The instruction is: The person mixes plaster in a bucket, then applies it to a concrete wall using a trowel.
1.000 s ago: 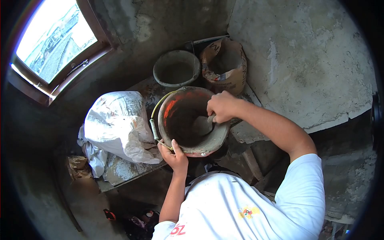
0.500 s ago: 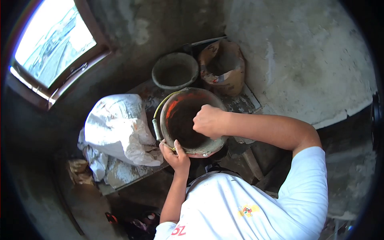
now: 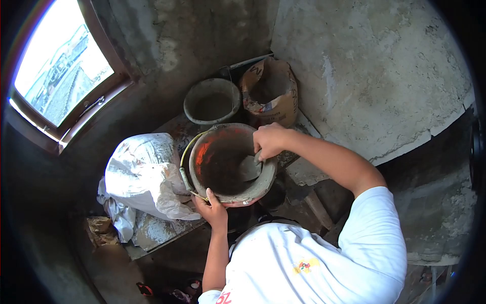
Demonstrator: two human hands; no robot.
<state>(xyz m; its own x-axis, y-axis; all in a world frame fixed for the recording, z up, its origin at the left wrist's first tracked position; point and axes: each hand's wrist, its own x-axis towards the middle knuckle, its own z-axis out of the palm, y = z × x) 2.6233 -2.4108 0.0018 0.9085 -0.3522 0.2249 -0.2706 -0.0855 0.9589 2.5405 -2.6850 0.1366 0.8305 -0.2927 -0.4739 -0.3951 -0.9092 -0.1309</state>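
My left hand (image 3: pixel 211 210) holds the near-left rim of a bucket (image 3: pixel 270 177), thumb over the edge and the other fingers partly hidden under it. Orange-red patches show on the bucket's inner wall, and its yellow handle lies over the left side. The inside is dark, and its contents are hard to make out. Closed round the handle of a small trowel (image 3: pixel 250 168), my right hand (image 3: pixel 270 140) is over the bucket's right rim. The trowel's grey blade rests against the inner right side.
Behind the bucket stand a second round tub (image 3: pixel 190 101) and an open brown paper bag (image 3: pixel 283 104). A white sack (image 3: pixel 139 164) sits to the left on the board (image 3: pixel 152 235). Crumpled brown paper (image 3: pixel 103 230) lies further left, below the window (image 3: pixel 66 66).
My right hand has moved from over the bucket's middle to its right rim, and the trowel blade now shows. The bucket and my left hand appear slightly lower and further left.
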